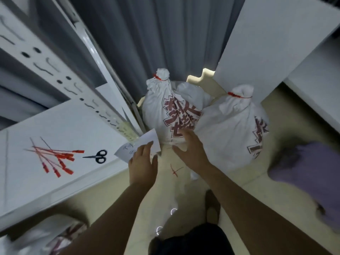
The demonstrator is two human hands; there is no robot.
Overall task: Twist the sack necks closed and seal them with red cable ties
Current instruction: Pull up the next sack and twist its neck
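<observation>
Since left sack (165, 111) and right sack (231, 129) stand on floor, necks red-tied, most looks done; blurred third sack (46, 238) under table (27, 190) unclear. Spare cable ties (55, 159) near table's front edge. Left hand (142, 166) pinches paper slip (139, 146); right hand (191, 151) spread, empty.

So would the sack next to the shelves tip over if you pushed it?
Probably not easily: the sack bulges full and sits wide on the floor, so it looks heavy. Its creased cloth would likely dent under a push.

Print on sacks (156, 109) and slip (147, 142) is illegible.
</observation>
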